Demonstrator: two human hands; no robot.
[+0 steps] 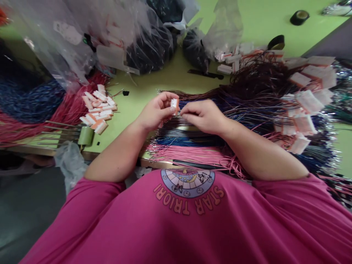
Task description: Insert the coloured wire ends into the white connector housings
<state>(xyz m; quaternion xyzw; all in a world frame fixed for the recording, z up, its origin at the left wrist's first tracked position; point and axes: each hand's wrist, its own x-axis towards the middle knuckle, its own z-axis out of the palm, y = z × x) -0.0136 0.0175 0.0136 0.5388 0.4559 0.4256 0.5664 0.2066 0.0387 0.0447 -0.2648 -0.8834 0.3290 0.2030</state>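
Note:
My left hand [156, 110] is closed around a small white and orange connector [174, 104], holding it upright over the wires. My right hand [202, 115] is pinched just to the right of the connector, its fingertips touching the connector's lower edge; what it pinches is too small to make out. Beneath both hands lie bundles of thin wires [192, 146] in pink, blue and dark brown, spread across the green table [137, 121].
A pile of white and orange connectors [97, 108] lies at left beside red wires [41, 121]. More connectors with wires [305, 106] fill the right. Clear plastic bags [110, 40] crowd the back. Two tape rolls [299, 16] sit far right. A green cylinder [85, 135] rests near the edge.

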